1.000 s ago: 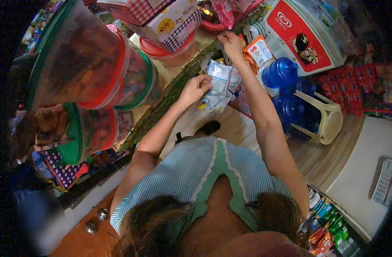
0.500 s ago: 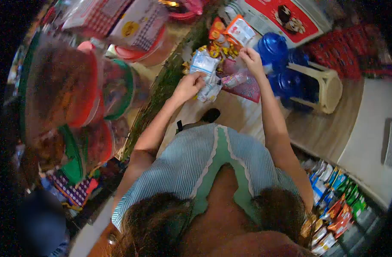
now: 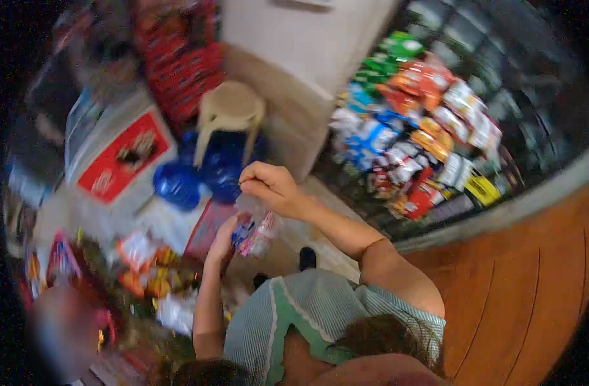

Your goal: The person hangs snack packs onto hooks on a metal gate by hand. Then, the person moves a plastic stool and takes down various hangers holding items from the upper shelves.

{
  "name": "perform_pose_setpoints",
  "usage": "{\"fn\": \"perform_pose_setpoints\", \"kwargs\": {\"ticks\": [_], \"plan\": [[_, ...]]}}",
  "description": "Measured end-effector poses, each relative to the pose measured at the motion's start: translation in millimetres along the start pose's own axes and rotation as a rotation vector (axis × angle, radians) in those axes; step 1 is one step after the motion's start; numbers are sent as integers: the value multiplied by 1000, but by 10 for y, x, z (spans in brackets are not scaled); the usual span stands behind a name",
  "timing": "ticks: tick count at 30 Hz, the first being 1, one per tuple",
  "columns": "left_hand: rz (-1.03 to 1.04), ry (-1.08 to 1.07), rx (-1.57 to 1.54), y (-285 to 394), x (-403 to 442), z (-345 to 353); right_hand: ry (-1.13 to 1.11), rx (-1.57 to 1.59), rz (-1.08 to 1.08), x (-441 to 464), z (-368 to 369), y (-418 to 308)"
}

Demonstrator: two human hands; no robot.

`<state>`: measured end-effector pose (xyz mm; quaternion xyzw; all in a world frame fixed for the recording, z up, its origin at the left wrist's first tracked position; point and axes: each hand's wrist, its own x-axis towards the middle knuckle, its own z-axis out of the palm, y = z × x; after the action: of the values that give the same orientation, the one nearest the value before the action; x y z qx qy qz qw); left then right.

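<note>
In front of my body, my left hand (image 3: 222, 240) is closed on a clear plastic packet (image 3: 263, 237) with pink and purple-blue print or contents; blur hides which. My right hand (image 3: 271, 188) is just above it, fingers curled in a pinch at the packet's clear upper end. Below and left of my hands lies a pile of orange and yellow snack packets (image 3: 156, 270), with white-and-silver packets (image 3: 177, 312) nearer my body. A pink-red sheet or bag (image 3: 204, 226) shows behind my left hand.
A cream plastic stool (image 3: 232, 106) stands beyond my hands, beside blue plastic containers (image 3: 178, 184). A white box with a red panel (image 3: 124, 154) is at the left. Many colourful snack packets (image 3: 423, 135) lie on a dark surface at the right, near an orange-brown wooden floor (image 3: 500, 289).
My body and view have turned right, away from the packet pile. My hands have come together around the clear packet. The snack packets on the dark surface are now ahead at right.
</note>
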<state>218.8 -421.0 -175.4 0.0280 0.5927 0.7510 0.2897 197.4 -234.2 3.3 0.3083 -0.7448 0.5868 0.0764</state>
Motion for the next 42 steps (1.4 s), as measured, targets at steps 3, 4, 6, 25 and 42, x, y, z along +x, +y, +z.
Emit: {"fn": "perform_pose_setpoints", "kwargs": {"ticks": [3,4,6,25,42], "plan": [[6,-284,299,263,554,522,278,-222,-44,-23,-772,-426],[31,-334,361,377,663,726,368,-306,-63,-34,-1050,-560],[86,-420,473,577,941,1229,484,-363,8,-61,-1607,-680],[-74,-1246,-226,1308,2683,5189,1285,-1551,291,-1424,-6242,-1118],[432,-1028,111,798,3096,4939,1089,-1763,446,-1546,-6552,-814]]}}
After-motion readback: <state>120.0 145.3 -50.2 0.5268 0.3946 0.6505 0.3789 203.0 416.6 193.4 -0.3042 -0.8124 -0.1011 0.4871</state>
